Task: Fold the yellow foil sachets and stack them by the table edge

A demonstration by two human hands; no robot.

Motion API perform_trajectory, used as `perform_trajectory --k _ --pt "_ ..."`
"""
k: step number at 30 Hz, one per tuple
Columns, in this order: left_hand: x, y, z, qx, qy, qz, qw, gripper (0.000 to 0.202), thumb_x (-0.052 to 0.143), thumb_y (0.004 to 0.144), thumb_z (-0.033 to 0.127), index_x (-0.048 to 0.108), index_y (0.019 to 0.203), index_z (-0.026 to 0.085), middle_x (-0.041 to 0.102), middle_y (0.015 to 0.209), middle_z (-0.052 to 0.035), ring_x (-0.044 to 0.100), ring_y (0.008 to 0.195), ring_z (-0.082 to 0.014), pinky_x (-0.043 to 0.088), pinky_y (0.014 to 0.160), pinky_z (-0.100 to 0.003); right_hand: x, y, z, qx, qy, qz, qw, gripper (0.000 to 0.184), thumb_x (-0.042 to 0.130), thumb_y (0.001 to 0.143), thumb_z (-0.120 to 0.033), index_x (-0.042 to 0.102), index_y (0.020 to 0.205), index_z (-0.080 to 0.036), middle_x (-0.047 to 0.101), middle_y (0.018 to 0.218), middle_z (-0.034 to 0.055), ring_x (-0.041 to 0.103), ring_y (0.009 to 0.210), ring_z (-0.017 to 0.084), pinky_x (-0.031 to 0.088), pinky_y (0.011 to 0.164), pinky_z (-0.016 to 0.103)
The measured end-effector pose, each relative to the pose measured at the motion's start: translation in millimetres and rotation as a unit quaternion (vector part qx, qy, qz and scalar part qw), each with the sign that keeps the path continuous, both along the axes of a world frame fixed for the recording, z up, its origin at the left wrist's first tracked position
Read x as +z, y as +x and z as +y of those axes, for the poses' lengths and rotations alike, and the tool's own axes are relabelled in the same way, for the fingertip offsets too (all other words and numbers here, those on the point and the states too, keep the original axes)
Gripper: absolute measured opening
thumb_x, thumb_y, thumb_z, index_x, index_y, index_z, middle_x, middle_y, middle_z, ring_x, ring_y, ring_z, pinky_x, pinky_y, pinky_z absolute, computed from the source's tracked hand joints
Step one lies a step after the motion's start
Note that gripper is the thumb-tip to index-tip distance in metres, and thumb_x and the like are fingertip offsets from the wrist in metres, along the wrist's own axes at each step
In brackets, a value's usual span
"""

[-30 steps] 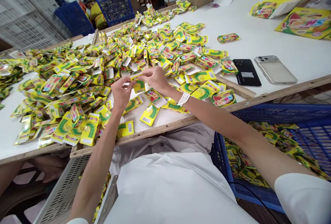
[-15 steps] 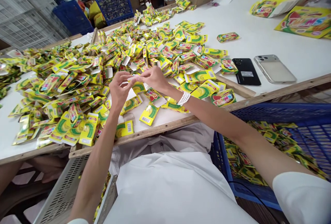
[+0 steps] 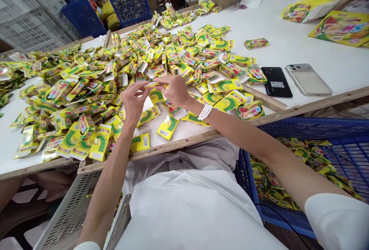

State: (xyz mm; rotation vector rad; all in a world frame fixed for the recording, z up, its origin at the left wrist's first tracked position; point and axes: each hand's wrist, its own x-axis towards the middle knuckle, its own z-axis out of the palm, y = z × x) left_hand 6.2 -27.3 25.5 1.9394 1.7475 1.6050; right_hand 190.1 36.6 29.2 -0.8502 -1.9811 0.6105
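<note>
My left hand [image 3: 134,97] and my right hand [image 3: 175,90] meet over the near side of the table, fingertips pinched on the two ends of a small yellow candy box [image 3: 151,84]. Fingers hide most of that box; only a thin yellow strip shows. A white beaded bracelet [image 3: 205,111] circles my right wrist. Below my hands lie loose printed boxes, among them a yellow-green box [image 3: 167,127] with a barcode. Behind and to the left spreads a large heap of the same boxes [image 3: 95,74], some with white flaps standing out.
Two phones, a black one [image 3: 276,82] and a silver one [image 3: 309,80], lie at the right. A blue crate [image 3: 302,127] of boxes stands below the table edge, a grey crate [image 3: 67,207] at lower left. Printed bags [image 3: 341,29] lie far right. Another person's legs show lower left.
The held box has turned a little: its white edge showed before, a yellow strip shows now. Both hands stay in nearly the same place, and the view has shifted slightly.
</note>
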Motion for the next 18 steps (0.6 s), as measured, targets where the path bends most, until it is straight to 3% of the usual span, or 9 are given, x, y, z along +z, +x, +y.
perform_trajectory --k 5,8,18 --pt "1.2 2.0 -1.5 0.008 -0.011 -0.001 1.000 0.025 0.076 0.092 0.038 0.085 0.109 0.022 0.074 0.090 -0.0030 0.066 0.080 -0.0121 0.060 0.071 -0.020 -1.4 3.0 0.9 0.004 0.036 -0.064 0.997 0.042 0.072 0.097 -0.015 0.083 0.134 -0.031 0.083 0.109 0.0022 0.075 0.108 0.023 0.052 0.096 0.032" --pt "1.5 3.3 -2.0 0.007 -0.011 -0.003 1.000 0.025 0.076 0.092 0.040 0.086 0.108 0.023 0.073 0.090 -0.0035 0.065 0.079 -0.0121 0.058 0.069 -0.020 -2.0 3.4 1.2 0.002 0.077 -0.121 0.990 0.042 0.068 0.100 -0.016 0.081 0.139 -0.027 0.082 0.108 0.0048 0.072 0.111 0.024 0.049 0.096 0.031" --pt "5.7 4.7 -4.3 -0.040 -0.014 -0.006 0.999 0.031 0.081 0.088 0.049 0.088 0.100 0.021 0.072 0.093 -0.0047 0.061 0.076 -0.0111 0.063 0.071 -0.022 2.5 0.4 -0.3 0.002 0.081 -0.130 0.988 0.028 0.067 0.103 -0.021 0.086 0.122 -0.019 0.079 0.119 0.0108 0.070 0.114 0.026 0.047 0.094 0.035"
